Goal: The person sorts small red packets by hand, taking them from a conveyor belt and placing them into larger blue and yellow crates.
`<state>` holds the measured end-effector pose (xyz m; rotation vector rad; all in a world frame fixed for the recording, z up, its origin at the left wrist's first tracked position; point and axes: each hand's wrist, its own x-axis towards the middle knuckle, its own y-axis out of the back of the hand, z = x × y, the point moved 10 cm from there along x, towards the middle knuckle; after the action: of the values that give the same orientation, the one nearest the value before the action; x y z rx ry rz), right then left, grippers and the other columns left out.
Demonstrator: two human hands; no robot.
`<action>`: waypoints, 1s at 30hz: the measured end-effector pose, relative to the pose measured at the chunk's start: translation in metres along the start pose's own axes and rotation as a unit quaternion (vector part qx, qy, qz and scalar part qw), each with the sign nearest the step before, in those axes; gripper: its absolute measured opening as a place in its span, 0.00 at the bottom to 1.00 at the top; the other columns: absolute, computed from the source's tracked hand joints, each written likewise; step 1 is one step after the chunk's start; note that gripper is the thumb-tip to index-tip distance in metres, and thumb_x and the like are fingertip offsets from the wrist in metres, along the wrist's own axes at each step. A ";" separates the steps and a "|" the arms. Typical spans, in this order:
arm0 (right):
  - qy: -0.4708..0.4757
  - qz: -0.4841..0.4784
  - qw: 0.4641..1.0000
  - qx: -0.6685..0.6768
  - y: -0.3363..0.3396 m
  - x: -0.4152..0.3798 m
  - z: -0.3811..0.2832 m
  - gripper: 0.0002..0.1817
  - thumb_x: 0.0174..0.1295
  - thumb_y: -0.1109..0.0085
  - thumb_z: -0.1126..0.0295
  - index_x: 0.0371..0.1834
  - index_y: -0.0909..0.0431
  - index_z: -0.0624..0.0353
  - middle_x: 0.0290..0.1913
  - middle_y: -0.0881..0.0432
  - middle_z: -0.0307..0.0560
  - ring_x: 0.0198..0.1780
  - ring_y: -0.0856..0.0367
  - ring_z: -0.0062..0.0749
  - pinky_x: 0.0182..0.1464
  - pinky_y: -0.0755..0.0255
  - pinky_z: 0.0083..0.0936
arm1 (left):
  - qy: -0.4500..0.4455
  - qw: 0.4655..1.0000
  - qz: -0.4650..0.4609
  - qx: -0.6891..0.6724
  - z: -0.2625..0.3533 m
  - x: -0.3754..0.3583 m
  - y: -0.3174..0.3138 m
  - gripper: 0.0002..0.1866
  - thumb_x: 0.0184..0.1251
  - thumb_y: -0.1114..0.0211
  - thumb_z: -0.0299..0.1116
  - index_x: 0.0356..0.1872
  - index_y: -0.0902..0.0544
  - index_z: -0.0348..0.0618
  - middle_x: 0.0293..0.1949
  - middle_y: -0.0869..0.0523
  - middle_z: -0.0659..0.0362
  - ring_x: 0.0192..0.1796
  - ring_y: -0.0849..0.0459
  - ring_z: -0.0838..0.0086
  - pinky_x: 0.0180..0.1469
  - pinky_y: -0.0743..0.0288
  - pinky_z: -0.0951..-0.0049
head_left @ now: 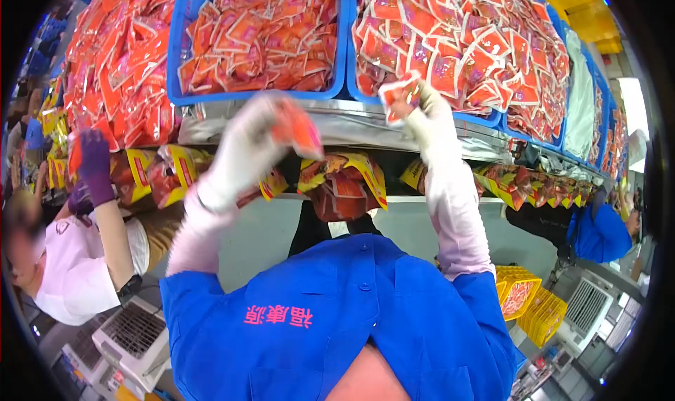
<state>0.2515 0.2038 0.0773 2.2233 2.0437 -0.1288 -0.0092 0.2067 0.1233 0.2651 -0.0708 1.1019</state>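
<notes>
My left hand [249, 137], in a white glove and blurred by motion, holds a red packet [306, 135] above the counter's near edge. In my right hand [427, 113], also gloved in white, is a red packet with white edges [399, 97], pinched in front of a blue crate. Between and below both hands hangs a yellow and red bag [342, 184] with red packets showing in it. Just beyond the hands stand two blue crates [259, 96] filled with small red packets [264, 39].
More yellow and red bags [172, 172] hang along the metal counter edge [344, 113]. At the left, a co-worker in purple gloves [95, 162] handles something red. Another person in blue [598, 232] is at the right. Yellow baskets [541, 317] stand lower right.
</notes>
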 end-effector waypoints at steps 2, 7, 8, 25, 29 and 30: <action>-0.116 -0.097 0.988 -0.037 -0.035 -0.037 0.001 0.18 0.64 0.34 0.69 0.57 0.19 0.57 0.41 0.13 0.34 0.36 0.23 0.13 0.35 0.27 0.20 | -0.082 0.991 -0.055 0.093 0.016 -0.054 -0.050 0.14 0.48 0.34 0.14 0.34 0.20 0.44 0.49 0.16 0.54 0.54 0.16 0.58 0.54 0.21 0.65; 0.009 -0.376 0.853 -0.361 -0.120 -0.097 0.056 0.14 0.63 0.41 0.71 0.52 0.19 0.59 0.44 0.12 0.54 0.42 0.12 0.42 0.43 0.19 0.37 | 0.090 0.910 -0.077 0.398 -0.059 -0.123 -0.102 0.10 0.52 0.29 0.30 0.35 0.18 0.44 0.53 0.17 0.53 0.61 0.20 0.54 0.66 0.29 0.55; 0.106 -0.387 0.801 -0.444 -0.133 -0.105 0.081 0.15 0.63 0.42 0.72 0.53 0.20 0.60 0.42 0.12 0.57 0.41 0.11 0.44 0.44 0.19 0.37 | 0.045 0.892 -0.069 0.444 -0.049 -0.127 -0.101 0.11 0.51 0.29 0.33 0.35 0.17 0.43 0.50 0.17 0.52 0.61 0.21 0.55 0.68 0.32 0.52; 0.038 -0.512 0.704 -0.491 -0.235 -0.054 0.084 0.15 0.57 0.38 0.57 0.44 0.14 0.50 0.37 0.12 0.51 0.41 0.14 0.48 0.48 0.22 0.44 | -0.035 0.883 0.099 0.457 -0.037 -0.009 0.082 0.10 0.54 0.33 0.25 0.39 0.17 0.41 0.44 0.15 0.50 0.52 0.19 0.51 0.57 0.26 0.56; 0.040 -0.152 0.856 -0.493 -0.114 0.049 -0.006 0.14 0.60 0.38 0.63 0.48 0.15 0.52 0.43 0.13 0.56 0.49 0.15 0.54 0.53 0.22 0.42 | -0.041 0.815 0.105 0.568 -0.143 0.094 0.134 0.16 0.59 0.32 0.34 0.48 0.18 0.43 0.54 0.17 0.51 0.58 0.21 0.54 0.59 0.27 0.55; 0.050 -0.007 0.860 -0.507 -0.070 0.076 -0.014 0.17 0.59 0.37 0.63 0.51 0.16 0.52 0.42 0.13 0.56 0.48 0.15 0.55 0.53 0.22 0.42 | -0.057 0.784 0.129 0.604 -0.162 0.119 0.142 0.17 0.60 0.32 0.38 0.50 0.18 0.44 0.56 0.17 0.52 0.60 0.21 0.56 0.59 0.27 0.55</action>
<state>0.1883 0.2867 0.0786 1.5221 1.5515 0.8702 -0.0935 0.4101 0.0141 1.5213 0.5399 1.2750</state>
